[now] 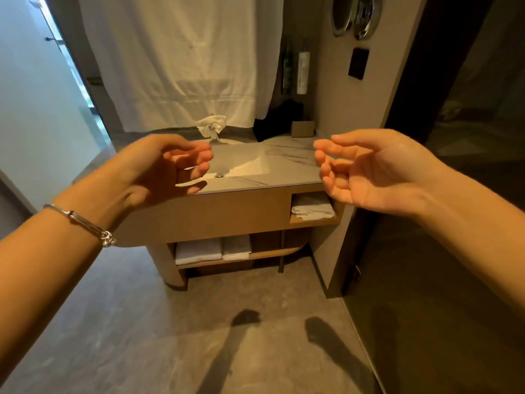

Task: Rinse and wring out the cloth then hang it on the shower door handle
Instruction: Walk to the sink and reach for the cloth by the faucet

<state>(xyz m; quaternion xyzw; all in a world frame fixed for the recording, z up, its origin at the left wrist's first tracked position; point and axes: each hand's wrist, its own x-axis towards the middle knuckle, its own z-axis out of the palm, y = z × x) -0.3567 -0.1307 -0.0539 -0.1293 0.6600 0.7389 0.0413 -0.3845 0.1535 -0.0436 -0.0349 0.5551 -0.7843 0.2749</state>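
Fingers [196, 157] on both hands are loosely curled and spread, holding nothing: I see the left hand [159, 166] with its back to me, the right hand [377, 172] palm up, both raised in front of the vanity and well apart.

Going by size, a white sheet [176, 61] hangs across the far wall, down to the counter. Below it stands the vanity [224, 214], its grey counter [287, 166] holding the sink [241, 163]. On the low shelf lie 2 folded towels [213, 250]; 1 more sits in the cubby at right [312, 209]. A dark bag [278, 120] and a small box [302, 128] stand at the far right of the counter. The cloth [210, 125] is white, bunched over the tap at the far edge of the sink. On my left wrist I see a bangle [82, 223].
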